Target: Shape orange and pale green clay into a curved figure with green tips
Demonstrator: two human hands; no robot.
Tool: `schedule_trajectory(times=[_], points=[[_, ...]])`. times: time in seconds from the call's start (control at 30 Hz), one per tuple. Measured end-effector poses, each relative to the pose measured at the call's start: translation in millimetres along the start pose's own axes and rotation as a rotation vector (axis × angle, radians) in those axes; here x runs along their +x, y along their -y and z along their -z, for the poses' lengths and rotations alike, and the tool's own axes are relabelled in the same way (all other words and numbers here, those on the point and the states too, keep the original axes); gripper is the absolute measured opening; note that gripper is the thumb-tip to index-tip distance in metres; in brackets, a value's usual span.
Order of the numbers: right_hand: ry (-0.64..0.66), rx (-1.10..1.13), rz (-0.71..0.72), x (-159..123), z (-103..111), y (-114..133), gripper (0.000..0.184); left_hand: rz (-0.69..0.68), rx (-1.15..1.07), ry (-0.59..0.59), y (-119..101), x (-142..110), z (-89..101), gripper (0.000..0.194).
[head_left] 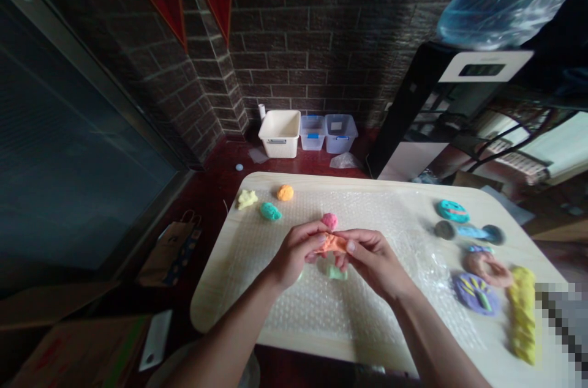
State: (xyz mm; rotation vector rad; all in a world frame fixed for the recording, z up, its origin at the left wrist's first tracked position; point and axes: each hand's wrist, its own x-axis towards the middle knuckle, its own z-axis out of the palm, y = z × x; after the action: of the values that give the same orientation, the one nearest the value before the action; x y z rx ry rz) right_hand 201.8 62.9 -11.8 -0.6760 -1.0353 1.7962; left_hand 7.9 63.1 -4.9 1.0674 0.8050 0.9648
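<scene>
Between my two hands, above the table's middle, is a piece of orange modelling clay, stretched sideways. My left hand pinches its left end with thumb and fingers. At its right end, my right hand presses the clay under the thumb. Just beyond the fingers sits a pink clay lump. A pale green clay piece lies below my hands, partly hidden by the fingers. Bubble wrap spreads over the table beneath them.
The pale wooden table carries yellow, teal and orange lumps at far left. On the right lie a blue dumbbell shape, a purple disc and a yellow strip. Bins and a water dispenser stand behind.
</scene>
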Motion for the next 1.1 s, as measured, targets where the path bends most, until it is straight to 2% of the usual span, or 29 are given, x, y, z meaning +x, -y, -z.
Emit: schedule_trajectory(times=[0.2, 0.4, 0.53, 0.63, 0.73, 0.9, 1.1], points=[[0.107, 0.141, -0.102, -2, -7, -1, 0.033, 0.047, -0.080, -0.003, 4, -2, 2.0, 0.030], [0.054, 0.110, -0.089, -3, -12, -8, 0.021, 0.066, -0.123, -0.048, 12, -8, -2.1, 0.031], [0.035, 0.057, -0.068, -5, -14, -11, 0.024, 0.087, -0.123, -0.078, 14, -10, -7.0, 0.033], [0.005, 0.017, -0.046, -7, -16, -11, 0.029, 0.153, -0.065, -0.165, 12, -10, -10.3, 0.034], [-0.010, -0.051, -0.016, -11, -21, -10, 0.036, 0.177, 0.010, -0.265, 9, -11, -14.3, 0.043], [-0.045, -0.196, 0.022, -18, -33, -7, 0.023, 0.096, 0.209, -0.384, 11, -18, -19.9, 0.054], [-0.053, -0.252, 0.025, -24, -50, -9, 0.025, 0.014, 0.395, -0.438, 13, -34, -13.5, 0.061]])
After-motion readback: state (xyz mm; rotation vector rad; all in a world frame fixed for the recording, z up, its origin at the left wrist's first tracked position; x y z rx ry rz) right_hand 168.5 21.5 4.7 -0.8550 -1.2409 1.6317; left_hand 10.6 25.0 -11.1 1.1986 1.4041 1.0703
